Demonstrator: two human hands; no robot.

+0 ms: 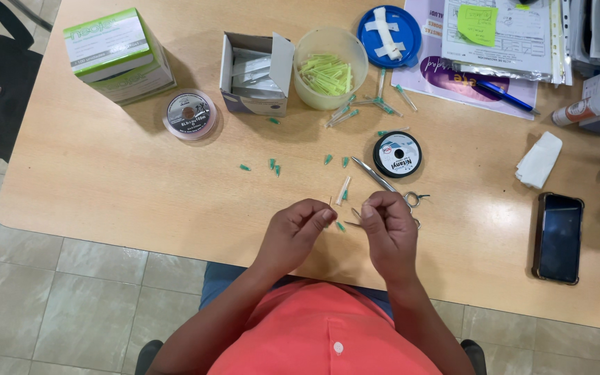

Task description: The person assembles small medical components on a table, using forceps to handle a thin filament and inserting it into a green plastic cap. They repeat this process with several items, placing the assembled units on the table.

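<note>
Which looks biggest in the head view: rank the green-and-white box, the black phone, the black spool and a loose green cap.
1. green-and-white box
2. black phone
3. black spool
4. loose green cap

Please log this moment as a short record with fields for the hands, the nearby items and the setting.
left hand: left hand, fingertips pinched together; what they pinch is too small to tell
right hand: right hand, fingers curled over a thin metal piece
nearest items: metal forceps, black line spool, scattered green needle caps
further back: plastic tub of capped needles, blue lid, open carton, green and white box
right side: black phone, folded white cloth
setting: wooden table
</note>
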